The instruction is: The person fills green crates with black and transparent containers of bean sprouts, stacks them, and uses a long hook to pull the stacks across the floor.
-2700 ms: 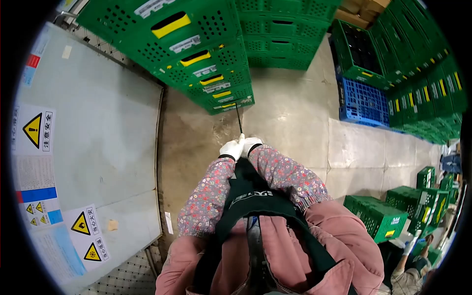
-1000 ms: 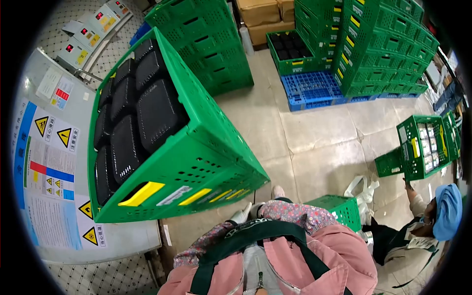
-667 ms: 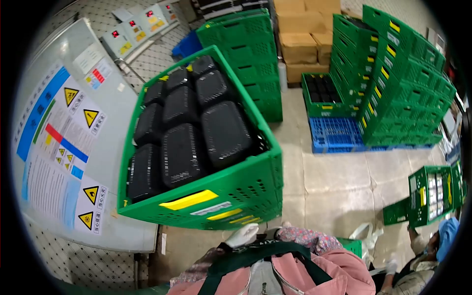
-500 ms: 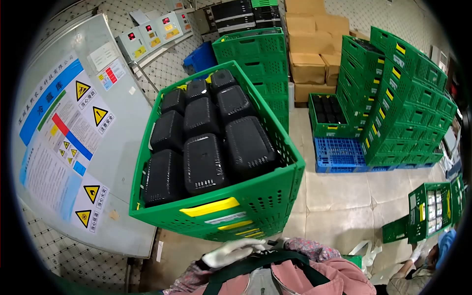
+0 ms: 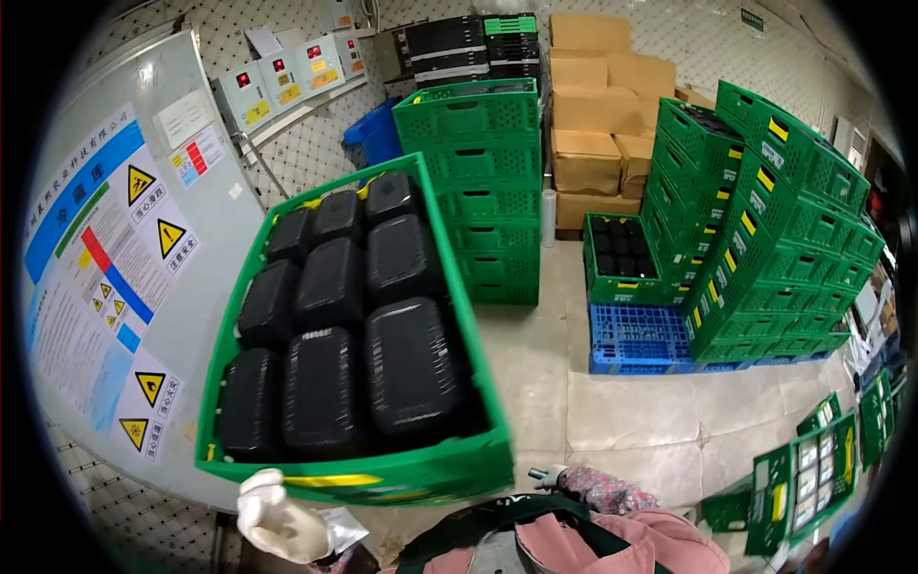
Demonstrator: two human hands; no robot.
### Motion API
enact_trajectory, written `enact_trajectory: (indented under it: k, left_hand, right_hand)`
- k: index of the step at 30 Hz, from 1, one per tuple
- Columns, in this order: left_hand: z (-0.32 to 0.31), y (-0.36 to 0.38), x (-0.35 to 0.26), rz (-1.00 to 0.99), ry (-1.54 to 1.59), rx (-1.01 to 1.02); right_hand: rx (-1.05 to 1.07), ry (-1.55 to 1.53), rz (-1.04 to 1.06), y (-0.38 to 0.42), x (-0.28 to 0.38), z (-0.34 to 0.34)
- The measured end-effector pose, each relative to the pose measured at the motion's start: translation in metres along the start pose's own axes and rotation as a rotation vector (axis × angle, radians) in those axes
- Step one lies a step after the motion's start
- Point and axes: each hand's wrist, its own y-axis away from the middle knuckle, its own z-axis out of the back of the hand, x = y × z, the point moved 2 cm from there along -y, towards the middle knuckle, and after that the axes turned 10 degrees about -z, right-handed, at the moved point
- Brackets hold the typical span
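A green crate (image 5: 492,450) of black lidded plastic tubs (image 5: 325,383) stands in front of me, at the top of a stack. My left hand (image 5: 282,521), in a white glove, is at the crate's near left corner with its fingers curled, overlapping the lower front edge. A shiny pale scrap (image 5: 344,529) shows beside its wrist. What the curled fingers hold, if anything, I cannot tell. Close to my body, right of the crate, is my right hand (image 5: 545,476), mostly hidden beyond its flowered sleeve; only a small greyish part shows.
A grey door panel (image 5: 206,335) with warning signs borders the left. Behind stand stacked green crates (image 5: 469,158) and cardboard boxes (image 5: 583,158). More crates (image 5: 765,287) rest on blue pallets (image 5: 636,335) to the right. A crate of pale packs (image 5: 803,483) is at lower right.
My left hand has moved from in front of my chest leftward to the crate's near corner. The view has shifted, so the crate now appears lower and further left.
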Motion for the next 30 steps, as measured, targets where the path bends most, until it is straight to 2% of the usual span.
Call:
enact_trajectory:
  k: [2,3,5,6,7,8,9,12,13,14,15,16,17,19,20,22,24,26,28,30]
  left_hand:
    - [-0.018,0.013,-0.018,0.06,-0.381,-0.054]
    - [-0.03,0.021,-0.021,0.05,-0.399,-0.109]
    - [-0.055,0.035,-0.037,0.057,-0.49,-0.175]
    - [-0.072,0.035,-0.048,0.055,-0.515,-0.095]
    - [-0.087,0.034,-0.06,0.049,-0.542,-0.018]
    - [-0.103,0.035,-0.07,0.037,-0.569,0.047]
    - [-0.119,0.036,-0.078,0.005,-0.604,0.026]
    - [-0.152,0.05,-0.093,-0.343,-0.54,-0.022]
    - [-0.175,0.054,-0.095,-0.394,-0.252,-0.118]
    - [-0.203,0.058,-0.096,-0.415,-0.15,-0.151]
    - [-0.246,0.055,-0.098,-0.377,-0.083,-0.054]
    - [-0.284,0.055,-0.101,-0.332,-0.011,0.047]
    - [-0.302,0.062,-0.102,-0.196,-0.032,0.136]
    - [-0.341,0.087,-0.093,0.028,0.01,0.188]
    - [-0.362,0.1,-0.083,0.12,0.07,0.152]
    - [-0.397,0.116,-0.068,0.362,0.102,0.211]
    - [-0.431,0.13,-0.046,0.496,0.095,0.252]
    - [-0.456,0.15,-0.018,0.569,0.142,0.228]
    - [-0.48,0.162,0.009,0.592,0.06,0.3]
    - [-0.505,0.171,0.037,0.632,0.035,0.269]
  right_hand:
    - [0.078,-0.052,-0.029,-0.003,-0.016,0.033]
    - [0.0,0.07,0.084,0.009,-0.019,0.062]
    - [0.029,0.081,0.053,0.006,-0.042,0.107]
    - [0.058,0.111,0.02,0.005,-0.053,0.123]
    - [-0.035,0.139,0.032,0.018,-0.066,0.147]
    - [-0.003,0.122,0.1,0.011,-0.081,0.162]
    - [-0.064,0.15,0.113,0.014,-0.092,0.184]
    - [-0.269,0.093,0.132,0.019,-0.119,0.235]
    - [-0.352,0.052,0.123,0.025,-0.124,0.248]
    - [-0.429,0.012,0.111,0.034,-0.13,0.258]
    - [-0.441,-0.006,0.168,0.057,-0.127,0.275]
    - [-0.512,-0.025,0.17,0.046,-0.136,0.28]
    - [-0.529,-0.039,0.153,0.031,-0.147,0.287]
    - [-0.586,-0.171,0.105,0.04,-0.157,0.308]
    - [-0.57,-0.352,0.179,0.044,-0.164,0.318]
    - [-0.608,-0.49,0.145,0.044,-0.176,0.335]
    - [-0.616,-0.584,0.14,0.041,-0.185,0.35]
    - [-0.621,-0.639,0.137,0.03,-0.193,0.358]
    - [-0.613,-0.701,0.128,0.03,-0.191,0.371]
    - [-0.63,-0.732,0.131,0.03,-0.183,0.393]
